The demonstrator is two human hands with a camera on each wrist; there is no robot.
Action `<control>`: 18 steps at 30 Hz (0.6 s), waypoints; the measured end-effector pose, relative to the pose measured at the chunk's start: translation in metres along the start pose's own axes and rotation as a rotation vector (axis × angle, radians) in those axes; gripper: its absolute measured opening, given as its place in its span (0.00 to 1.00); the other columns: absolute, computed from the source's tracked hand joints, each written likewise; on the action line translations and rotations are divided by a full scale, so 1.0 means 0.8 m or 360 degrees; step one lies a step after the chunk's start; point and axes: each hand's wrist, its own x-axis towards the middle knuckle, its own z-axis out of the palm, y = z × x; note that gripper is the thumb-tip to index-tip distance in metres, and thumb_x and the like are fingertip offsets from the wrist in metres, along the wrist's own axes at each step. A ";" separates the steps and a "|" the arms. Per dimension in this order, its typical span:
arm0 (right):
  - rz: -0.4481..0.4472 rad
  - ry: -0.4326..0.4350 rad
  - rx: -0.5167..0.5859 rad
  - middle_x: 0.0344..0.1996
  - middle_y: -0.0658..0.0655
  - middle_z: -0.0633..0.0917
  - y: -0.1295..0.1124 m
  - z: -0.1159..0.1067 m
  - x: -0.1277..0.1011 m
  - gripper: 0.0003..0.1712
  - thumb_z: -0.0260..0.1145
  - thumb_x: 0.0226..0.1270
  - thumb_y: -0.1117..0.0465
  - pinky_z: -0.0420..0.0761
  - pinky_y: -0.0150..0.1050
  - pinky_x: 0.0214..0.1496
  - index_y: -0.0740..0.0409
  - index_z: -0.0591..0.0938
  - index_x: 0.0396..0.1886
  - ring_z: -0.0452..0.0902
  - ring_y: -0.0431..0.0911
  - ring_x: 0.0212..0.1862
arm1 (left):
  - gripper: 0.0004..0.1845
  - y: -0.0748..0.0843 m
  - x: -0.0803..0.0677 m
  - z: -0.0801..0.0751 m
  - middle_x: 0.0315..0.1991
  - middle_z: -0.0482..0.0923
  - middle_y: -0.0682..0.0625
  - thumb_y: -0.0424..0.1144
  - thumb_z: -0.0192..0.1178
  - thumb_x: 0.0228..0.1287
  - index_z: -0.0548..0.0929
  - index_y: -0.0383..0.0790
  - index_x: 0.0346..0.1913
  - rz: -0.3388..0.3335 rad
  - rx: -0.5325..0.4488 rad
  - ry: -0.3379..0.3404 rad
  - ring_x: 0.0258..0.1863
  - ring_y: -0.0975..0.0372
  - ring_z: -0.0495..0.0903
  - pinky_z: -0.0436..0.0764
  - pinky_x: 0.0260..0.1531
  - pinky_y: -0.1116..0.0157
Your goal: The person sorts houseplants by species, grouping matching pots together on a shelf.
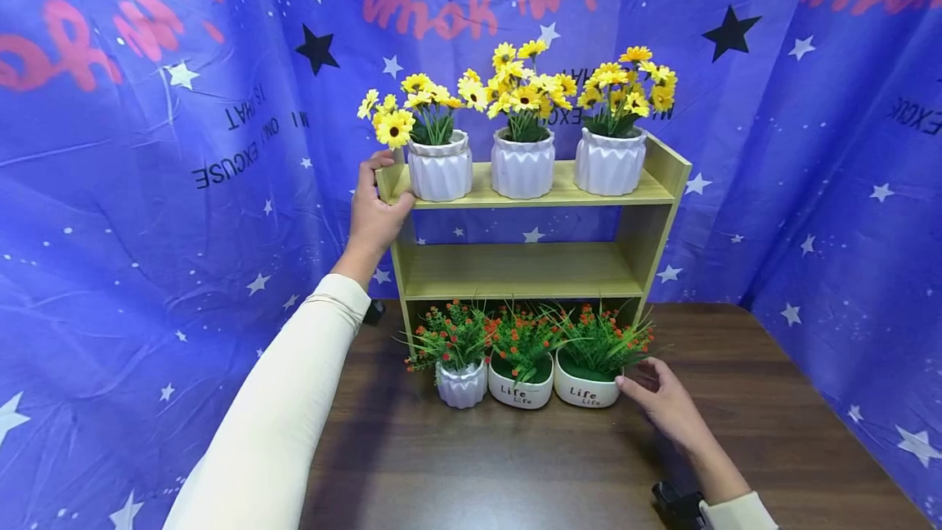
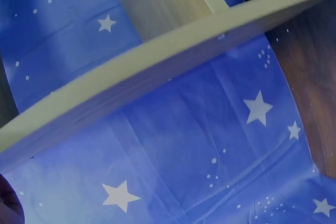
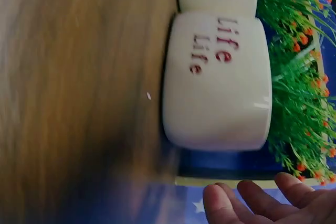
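Your left hand (image 1: 375, 215) curls its fingers (image 1: 379, 162) over the left end of the wooden shelf (image 1: 545, 268), thumb on the front edge of the top board, just beside the leftmost of 3 ribbed white pots of yellow flowers (image 1: 440, 166). The left wrist view shows only the shelf boards against the blue star-printed cloth (image 2: 184, 145); the fingers themselves are out of it.

Your right hand (image 1: 662, 399) lies low over the worktop (image 1: 736, 432), its fingers (image 3: 247, 203) loosely spread and slightly bent, holding nothing. The fingertips sit just beside the right side of the "Life" pot (image 3: 218, 77); whether they touch it cannot be told.

That pot stands on the worktop at the foot of the shelf, rightmost of 3 pots of green sprigs with orange buds. A second "Life" pot (image 1: 521, 391) touches its left side, and a ribbed white pot (image 1: 461, 385) follows at the far left
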 end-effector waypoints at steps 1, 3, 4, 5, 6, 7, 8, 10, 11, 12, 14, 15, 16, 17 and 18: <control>0.0015 -0.0012 0.0024 0.65 0.79 0.67 0.001 0.005 0.000 0.45 0.65 0.70 0.50 0.77 0.47 0.56 0.75 0.56 0.71 0.66 0.68 0.65 | 0.26 -0.001 0.000 -0.001 0.68 0.69 0.55 0.25 0.60 0.51 0.70 0.35 0.56 -0.0004 0.0032 -0.0010 0.64 0.64 0.67 0.68 0.59 0.65; 0.0048 -0.0016 0.0055 0.66 0.79 0.67 0.004 0.012 0.000 0.45 0.66 0.69 0.50 0.75 0.53 0.58 0.74 0.56 0.70 0.65 0.68 0.66 | 0.26 -0.001 0.000 -0.003 0.68 0.69 0.57 0.27 0.60 0.51 0.70 0.36 0.56 -0.0014 0.0086 -0.0035 0.65 0.65 0.67 0.67 0.60 0.66; 0.0050 0.0000 0.0049 0.65 0.79 0.67 0.006 0.015 0.001 0.44 0.67 0.68 0.51 0.74 0.54 0.61 0.74 0.57 0.70 0.65 0.68 0.66 | 0.25 -0.001 -0.001 -0.004 0.68 0.69 0.57 0.27 0.61 0.51 0.71 0.36 0.56 -0.0016 0.0110 -0.0040 0.65 0.65 0.67 0.66 0.60 0.66; 0.0049 0.0011 0.0052 0.65 0.79 0.68 0.007 0.017 0.002 0.44 0.67 0.68 0.51 0.72 0.55 0.62 0.74 0.58 0.69 0.66 0.67 0.66 | 0.25 -0.001 -0.001 -0.005 0.69 0.69 0.57 0.28 0.61 0.51 0.71 0.36 0.55 -0.0012 0.0130 -0.0042 0.66 0.66 0.66 0.65 0.62 0.67; 0.0050 0.0017 0.0064 0.65 0.79 0.67 0.008 0.020 0.002 0.44 0.68 0.68 0.52 0.71 0.56 0.63 0.74 0.58 0.69 0.65 0.67 0.67 | 0.25 -0.001 -0.002 -0.005 0.69 0.69 0.57 0.28 0.61 0.51 0.71 0.36 0.55 -0.0007 0.0152 -0.0042 0.67 0.66 0.66 0.64 0.62 0.66; 0.0054 0.0019 0.0078 0.65 0.79 0.67 0.010 0.022 0.003 0.44 0.68 0.67 0.52 0.70 0.57 0.64 0.74 0.58 0.69 0.65 0.68 0.67 | 0.25 -0.002 -0.002 -0.006 0.69 0.69 0.57 0.28 0.61 0.51 0.71 0.36 0.55 0.0000 0.0167 -0.0039 0.67 0.65 0.66 0.64 0.63 0.66; 0.0056 0.0023 0.0087 0.65 0.79 0.66 0.010 0.024 0.003 0.45 0.68 0.67 0.53 0.69 0.58 0.65 0.74 0.57 0.69 0.64 0.68 0.67 | 0.25 -0.002 -0.002 -0.006 0.69 0.69 0.56 0.28 0.61 0.50 0.71 0.37 0.54 0.0005 0.0179 -0.0030 0.67 0.65 0.66 0.63 0.63 0.66; 0.0054 0.0031 0.0101 0.66 0.80 0.65 0.012 0.028 0.004 0.45 0.69 0.67 0.53 0.68 0.59 0.65 0.75 0.57 0.69 0.63 0.69 0.67 | 0.24 -0.003 -0.001 -0.006 0.68 0.70 0.55 0.28 0.60 0.50 0.71 0.37 0.54 0.0017 0.0182 -0.0005 0.66 0.65 0.66 0.63 0.63 0.66; 0.0053 0.0032 0.0112 0.66 0.80 0.65 0.012 0.030 0.004 0.46 0.69 0.66 0.54 0.67 0.59 0.65 0.76 0.56 0.70 0.63 0.69 0.68 | 0.24 -0.003 0.000 -0.005 0.68 0.70 0.55 0.27 0.60 0.50 0.71 0.37 0.54 0.0018 0.0170 0.0007 0.66 0.64 0.66 0.63 0.63 0.66; 0.0054 0.0033 0.0122 0.66 0.80 0.65 0.013 0.033 0.004 0.47 0.70 0.66 0.54 0.67 0.58 0.65 0.76 0.56 0.70 0.63 0.69 0.68 | 0.24 -0.003 0.000 -0.004 0.68 0.70 0.55 0.26 0.59 0.49 0.71 0.36 0.54 0.0020 0.0152 0.0021 0.66 0.64 0.66 0.63 0.63 0.66; 0.0049 0.0030 0.0127 0.65 0.81 0.66 0.013 0.038 0.004 0.47 0.70 0.65 0.54 0.68 0.58 0.65 0.77 0.56 0.70 0.64 0.69 0.67 | 0.25 -0.004 0.001 -0.001 0.67 0.70 0.53 0.24 0.58 0.49 0.70 0.34 0.54 0.0025 0.0090 0.0047 0.65 0.63 0.66 0.63 0.63 0.66; 0.0047 0.0028 0.0131 0.65 0.81 0.66 0.014 0.041 0.004 0.47 0.70 0.65 0.55 0.68 0.57 0.65 0.77 0.56 0.70 0.64 0.69 0.67 | 0.25 -0.005 0.001 0.001 0.67 0.70 0.52 0.23 0.57 0.49 0.70 0.33 0.54 0.0032 0.0048 0.0059 0.65 0.63 0.66 0.64 0.62 0.66; 0.0051 0.0031 0.0131 0.65 0.80 0.66 0.014 0.044 0.004 0.48 0.71 0.65 0.54 0.69 0.56 0.64 0.77 0.56 0.70 0.65 0.68 0.67 | 0.25 -0.005 0.000 0.003 0.67 0.69 0.52 0.22 0.56 0.50 0.70 0.31 0.55 0.0036 0.0001 0.0065 0.65 0.62 0.66 0.65 0.62 0.65; 0.0051 0.0032 0.0134 0.64 0.80 0.67 0.015 0.046 0.004 0.48 0.71 0.65 0.55 0.69 0.56 0.64 0.78 0.55 0.70 0.65 0.68 0.66 | 0.25 -0.003 -0.001 0.005 0.68 0.68 0.50 0.21 0.56 0.50 0.69 0.30 0.55 0.0032 -0.0033 0.0068 0.66 0.61 0.65 0.64 0.63 0.64; 0.0055 0.0035 0.0132 0.64 0.80 0.67 0.015 0.048 0.005 0.48 0.71 0.65 0.55 0.69 0.55 0.64 0.78 0.55 0.70 0.65 0.68 0.66 | 0.25 0.003 -0.003 0.006 0.68 0.68 0.48 0.20 0.55 0.50 0.69 0.28 0.56 0.0038 -0.0069 0.0067 0.66 0.60 0.65 0.65 0.63 0.63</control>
